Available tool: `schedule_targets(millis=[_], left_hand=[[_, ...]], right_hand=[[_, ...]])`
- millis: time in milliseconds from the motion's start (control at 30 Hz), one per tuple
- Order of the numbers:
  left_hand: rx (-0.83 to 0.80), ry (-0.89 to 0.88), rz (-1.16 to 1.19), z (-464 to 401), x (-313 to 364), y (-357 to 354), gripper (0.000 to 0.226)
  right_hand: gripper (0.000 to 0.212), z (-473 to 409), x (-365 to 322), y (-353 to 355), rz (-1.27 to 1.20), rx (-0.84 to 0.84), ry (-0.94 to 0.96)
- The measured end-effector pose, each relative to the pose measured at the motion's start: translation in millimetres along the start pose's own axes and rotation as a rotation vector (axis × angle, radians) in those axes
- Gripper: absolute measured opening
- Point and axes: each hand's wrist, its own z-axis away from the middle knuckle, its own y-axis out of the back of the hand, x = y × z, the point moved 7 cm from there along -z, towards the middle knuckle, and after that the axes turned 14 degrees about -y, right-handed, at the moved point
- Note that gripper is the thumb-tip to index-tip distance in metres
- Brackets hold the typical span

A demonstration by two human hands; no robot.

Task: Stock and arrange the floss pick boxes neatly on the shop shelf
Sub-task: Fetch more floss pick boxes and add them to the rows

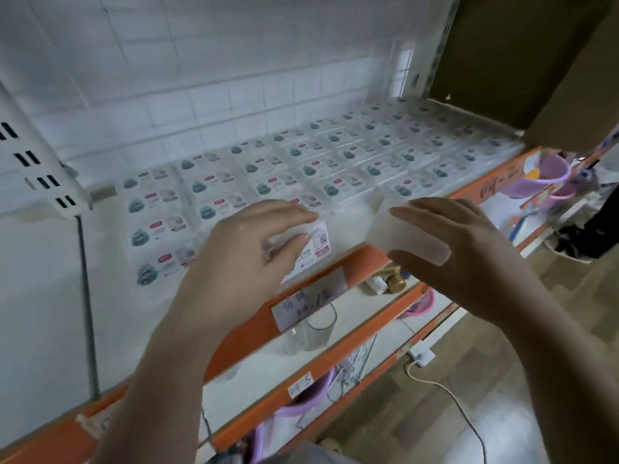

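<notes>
Left hand (248, 249) is curling loosely over a labelled box (313, 246) at the shelf's (355, 226) front edge, fingers on its far side, thumb (291, 244) pressing its top. Right hand (452, 242) is gripping a plain white box (410, 237), fingers above, thumb below, holding it just above the shelf's bare front strip. Rows of boxes (288, 169) are filling the shelf behind.
</notes>
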Motion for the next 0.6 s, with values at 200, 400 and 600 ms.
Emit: schedule_targets(millis=[200, 400, 600], left_hand=[[0.037, 0.142, -0.107, -31, -12, -26, 0.023], [0.174, 0.347, -0.204, -35, -1, -47, 0.023], [0.332, 0.547, -0.114, -31, 9, -64, 0.022]], right_hand=[[0.056, -55, 36, -16, -0.021, -0.081, 0.084], [0.055, -101, 57, -31, -0.099, -0.208, 0.321], [0.054, -116, 62, -32, -0.193, -0.248, 0.464]])
